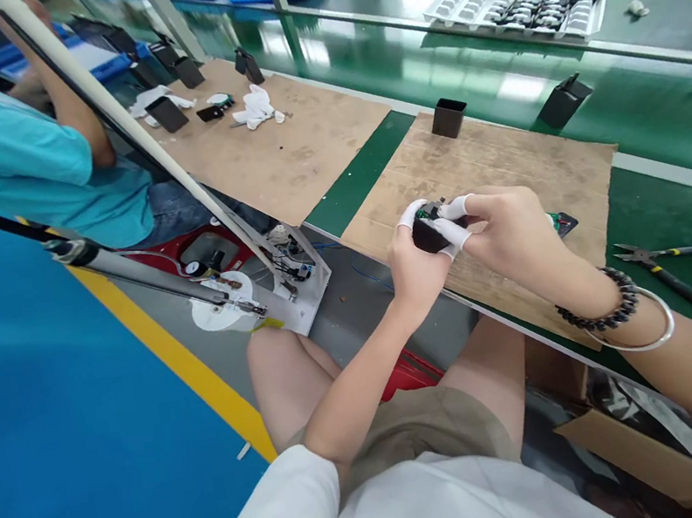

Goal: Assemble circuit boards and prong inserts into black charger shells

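Note:
Above the near edge of a cardboard sheet [501,153], my left hand [416,260] is closed around a small black plastic casing [430,236] with green circuit board showing at its top. White finger cots cover several of my fingertips. My right hand [506,228] pinches at the top of the same casing, fingers pressed together; what lies between those fingertips is too small to make out. Behind my right hand, partly hidden, lies a dark piece with a green board [565,222]. A black open-topped box [448,117] stands at the sheet's far edge.
Pliers [679,265] lie on the green bench at right. Another black casing [564,100] sits on the green belt, and a white tray [579,25] of parts stands beyond. At left, a slanted pole [147,142] stands before a co-worker in a turquoise shirt [3,157].

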Demonstrator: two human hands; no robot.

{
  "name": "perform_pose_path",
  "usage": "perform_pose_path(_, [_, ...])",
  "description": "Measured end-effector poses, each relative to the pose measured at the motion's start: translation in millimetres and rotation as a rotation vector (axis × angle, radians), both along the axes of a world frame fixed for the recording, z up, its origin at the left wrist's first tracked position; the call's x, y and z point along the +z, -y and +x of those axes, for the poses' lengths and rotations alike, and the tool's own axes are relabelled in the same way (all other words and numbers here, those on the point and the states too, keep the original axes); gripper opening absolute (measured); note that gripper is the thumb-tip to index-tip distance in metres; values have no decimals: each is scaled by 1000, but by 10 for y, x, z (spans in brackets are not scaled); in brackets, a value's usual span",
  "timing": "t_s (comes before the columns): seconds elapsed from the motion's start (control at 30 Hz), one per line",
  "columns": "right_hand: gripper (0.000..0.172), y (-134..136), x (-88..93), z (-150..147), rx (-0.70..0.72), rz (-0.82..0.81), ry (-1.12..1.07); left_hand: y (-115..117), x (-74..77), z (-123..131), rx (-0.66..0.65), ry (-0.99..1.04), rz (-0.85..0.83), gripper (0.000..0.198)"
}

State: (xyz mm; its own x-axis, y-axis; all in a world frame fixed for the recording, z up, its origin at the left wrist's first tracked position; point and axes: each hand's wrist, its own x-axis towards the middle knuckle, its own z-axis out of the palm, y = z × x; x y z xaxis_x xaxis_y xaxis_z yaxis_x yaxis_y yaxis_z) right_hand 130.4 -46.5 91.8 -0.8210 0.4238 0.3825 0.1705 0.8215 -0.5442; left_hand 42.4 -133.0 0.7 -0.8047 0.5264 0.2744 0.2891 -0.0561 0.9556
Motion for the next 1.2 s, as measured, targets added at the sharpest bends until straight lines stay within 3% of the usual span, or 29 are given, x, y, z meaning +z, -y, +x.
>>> perform_pose_path(0.17, [12, -58, -314, -85, 17, -62, 108, 20, -35, -36, 36, -60, -190, 61])
perform_pose_path(0.3, [16, -214, -372, -77, 41, -92, -4, 205, -16, -218, -246, -169, -278, 84])
perform_pose_path(0.4, [24, -348, -446, -85, -21, 45, -129, 285, -55, -317, -366, -189, -242, 95])
perform_pose_path(0.53, [31, -455, -565, -94, 14, 205, 50, 279, -125, -339, -346, -222, -201, 101])
perform_pose_path(0.7, [35, -460, -612, -75, -58, 251, -52, 253, -179, -331, -302, -254, -122, 103])
perform_pose_path(0.8, [34, -444, -659, -74, -30, 285, 51, 255, -184, -345, -295, -243, -114, 101])
perform_pose_path(0.9, [35, -447, -672, -68, -3, 288, 44, 266, -178, -356, -321, -206, -133, 98])
perform_pose_path(1.03, [37, -437, -688, -57, -79, 301, -48, 277, -178, -352, -343, -205, -117, 96])
perform_pose_path(1.2, [34, -422, -790, -37, 33, 226, 74, 190, -161, -445, -396, -32, -47, 85])
